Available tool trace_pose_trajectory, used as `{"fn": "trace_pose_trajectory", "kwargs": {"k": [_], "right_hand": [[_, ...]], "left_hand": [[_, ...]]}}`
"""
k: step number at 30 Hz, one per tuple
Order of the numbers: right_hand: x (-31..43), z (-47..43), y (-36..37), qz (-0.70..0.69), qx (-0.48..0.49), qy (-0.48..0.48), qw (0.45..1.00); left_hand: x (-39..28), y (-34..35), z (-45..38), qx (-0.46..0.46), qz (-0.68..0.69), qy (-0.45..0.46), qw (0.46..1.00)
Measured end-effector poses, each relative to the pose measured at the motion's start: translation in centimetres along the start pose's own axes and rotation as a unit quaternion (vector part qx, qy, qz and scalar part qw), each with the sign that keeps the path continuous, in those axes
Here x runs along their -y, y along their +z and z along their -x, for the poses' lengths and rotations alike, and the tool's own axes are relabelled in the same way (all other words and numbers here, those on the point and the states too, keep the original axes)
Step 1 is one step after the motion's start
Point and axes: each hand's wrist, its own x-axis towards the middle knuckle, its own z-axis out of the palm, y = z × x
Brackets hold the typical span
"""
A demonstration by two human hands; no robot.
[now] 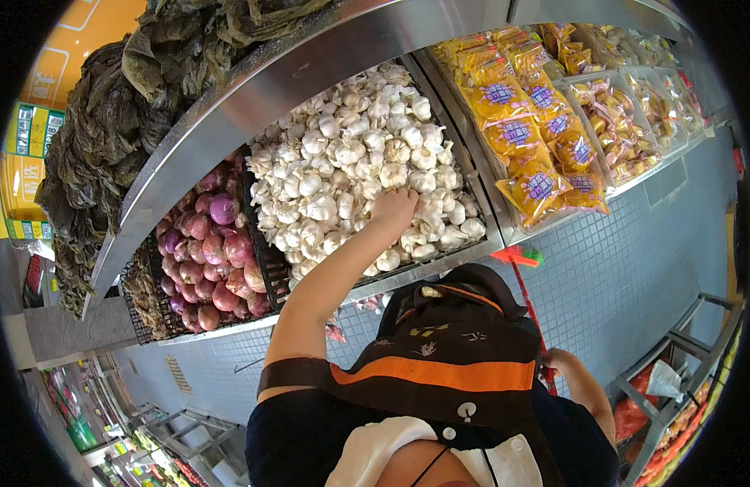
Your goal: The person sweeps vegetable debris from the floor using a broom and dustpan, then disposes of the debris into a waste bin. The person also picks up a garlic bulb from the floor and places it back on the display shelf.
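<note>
My left hand [396, 210] reaches into a heap of white garlic bulbs [350, 151] and touches those near its front right. The fingers curl down among the bulbs, so their tips are hidden and I cannot tell whether they grip one. Low at my right side, my right hand [557, 362] is closed around the red handle [529, 298] of what looks like a broom. Its red and green head [521, 255] shows just past the front edge of the display. I wear a dark apron [436, 347] with an orange band.
Red onions [213, 262] fill a black crate left of the garlic. To the right lie yellow-wrapped breads [524, 140] and clear trays of wrapped snacks [618, 122]. A curved metal shelf edge [277, 79] overhangs the display, bearing dark dried seaweed [107, 115]. Metal racks [673, 359] stand behind me.
</note>
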Motion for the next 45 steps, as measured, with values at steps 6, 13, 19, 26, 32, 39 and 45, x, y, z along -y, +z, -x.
{"fn": "trace_pose_trajectory", "kwargs": {"k": [6,13,19,26,32,39,45], "right_hand": [[1.2,2.8,1.5,0.047,-0.025,-0.032,0.998],[-0.8,0.4,2.7,0.027,0.017,-0.066,0.997],[-0.7,-0.5,1.4,0.013,0.035,-0.062,0.997],[0.1,-1.1,-0.4,-0.013,0.018,0.002,1.000],[1.0,1.0,1.4,0.018,-0.002,-0.028,0.999],[-1.3,0.3,1.6,-0.055,0.097,-0.108,0.988],[-1.5,-1.9,1.7,0.016,0.002,-0.028,0.999]], "left_hand": [[4.6,-0.8,-0.5,0.096,0.105,0.011,0.990],[9.0,-4.3,5.3,-0.072,0.163,-0.113,0.977],[7.3,-2.2,5.6,-0.165,0.139,-0.045,0.975],[6.0,1.1,6.2,-0.178,0.081,-0.108,0.975],[4.6,0.7,7.3,-0.094,0.106,-0.187,0.972],[6.0,0.5,5.4,-0.132,0.185,-0.114,0.967],[2.1,-0.5,1.1,-0.088,0.026,0.054,0.994]]}}
